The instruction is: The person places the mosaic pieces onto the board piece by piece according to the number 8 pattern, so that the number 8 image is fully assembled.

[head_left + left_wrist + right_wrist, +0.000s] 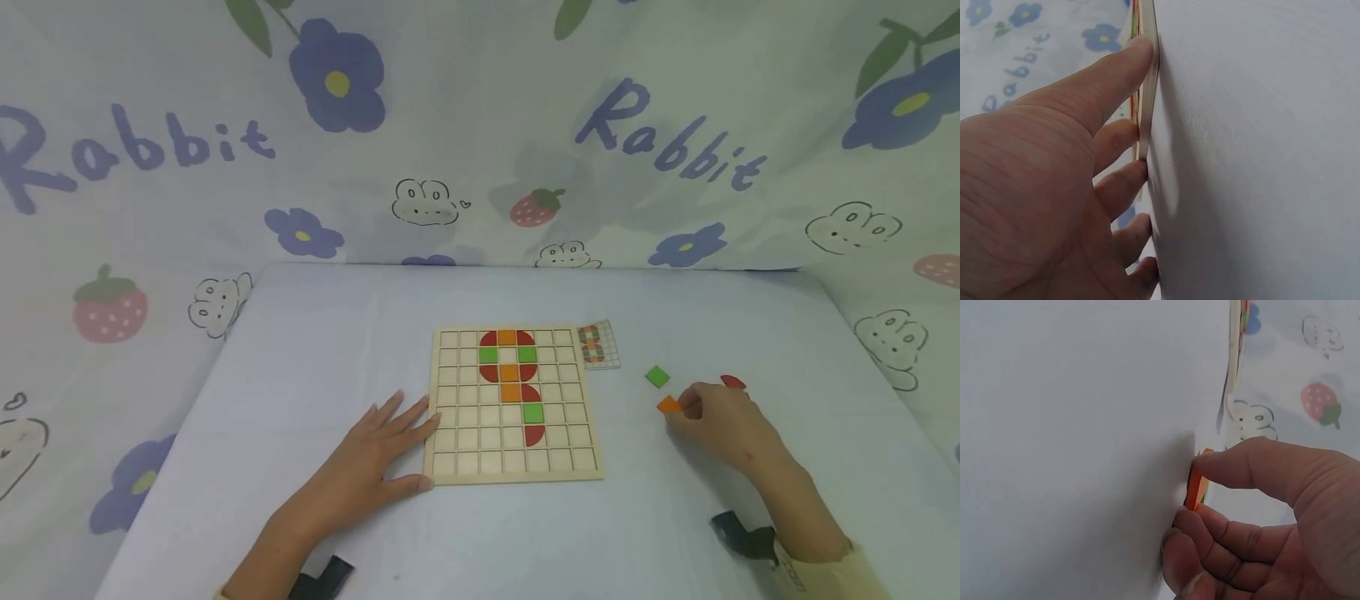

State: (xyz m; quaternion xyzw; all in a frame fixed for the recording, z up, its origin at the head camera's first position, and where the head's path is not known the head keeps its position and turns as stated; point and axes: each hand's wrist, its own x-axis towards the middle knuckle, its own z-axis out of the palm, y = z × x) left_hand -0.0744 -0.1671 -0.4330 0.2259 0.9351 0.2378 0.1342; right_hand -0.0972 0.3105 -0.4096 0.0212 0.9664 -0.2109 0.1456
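A wooden grid board (467,461) lies flat at the middle of the table, with red quarter-round, orange square and green square tiles set in several of its cells. My left hand (367,467) rests at the board's left edge, its fingers spread and the thumb by the near corner. Right of the board, my right hand (723,425) pinches an orange square tile (1196,484) between thumb and fingers, close over the table. Beyond that hand lies a green square tile (657,377). A red quarter-round tile (732,382) shows partly behind the knuckles.
A small pattern card (600,346) with a printed grid leans against the board's far right corner, lying on the white table (337,333). Behind the table hangs a printed cloth (465,125) with flowers, strawberries and rabbits. Dark straps (742,537) sit at both wrists.
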